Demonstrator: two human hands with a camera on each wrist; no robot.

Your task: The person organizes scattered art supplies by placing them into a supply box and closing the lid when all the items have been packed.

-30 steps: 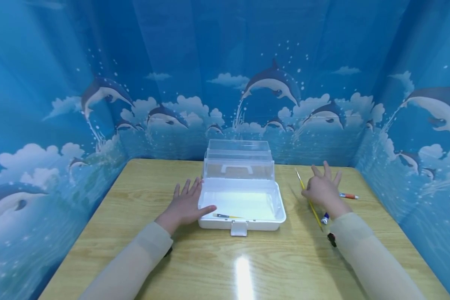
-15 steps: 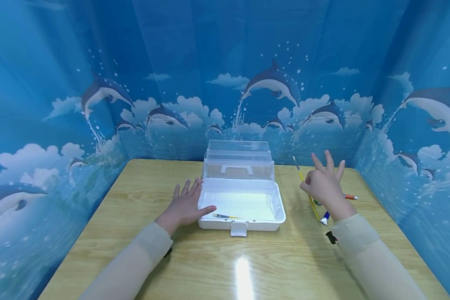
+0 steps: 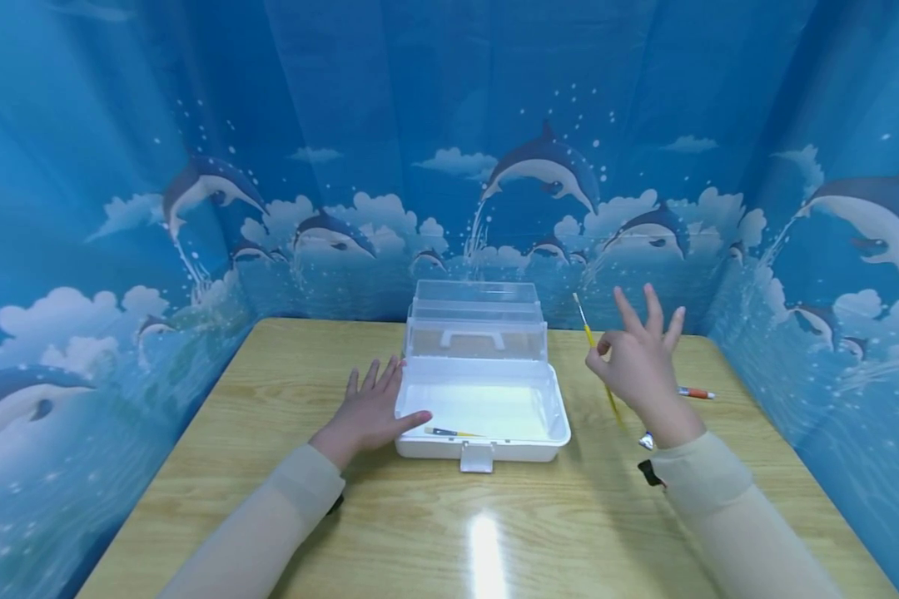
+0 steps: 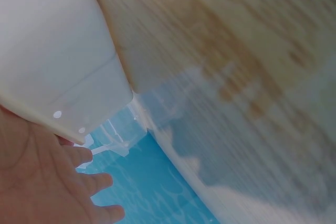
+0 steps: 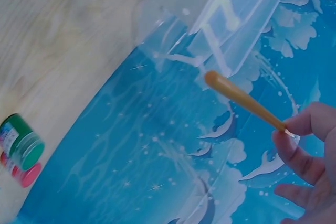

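My right hand [image 3: 640,370] pinches a long yellow paintbrush [image 3: 588,335] between thumb and forefinger, with the other fingers spread. The brush points bristles up and away, raised over the table; in the right wrist view its yellow handle [image 5: 241,100] extends from the fingertips. At the left side of a white plastic box [image 3: 412,449], my left hand [image 3: 370,413] rests with spread fingers, the thumb reaching over the rim. The left wrist view has the palm [image 4: 37,177] against the box rim. Inside the box lies another brush [image 3: 453,432]. Its clear lid [image 3: 479,312] stands open at the back.
Right of the box, a tube with an orange part [image 3: 697,393] and a blue-and-silver tube [image 3: 647,441] lie partly behind my right hand. A green-capped jar [image 5: 22,142] and a pink-capped jar [image 5: 29,176] stand near the table edge. A dolphin-print curtain [image 3: 464,125] surrounds the table.
My right hand has lifted the yellow paintbrush off the table and shifted slightly left toward the box. My left hand and the box have stayed in place.
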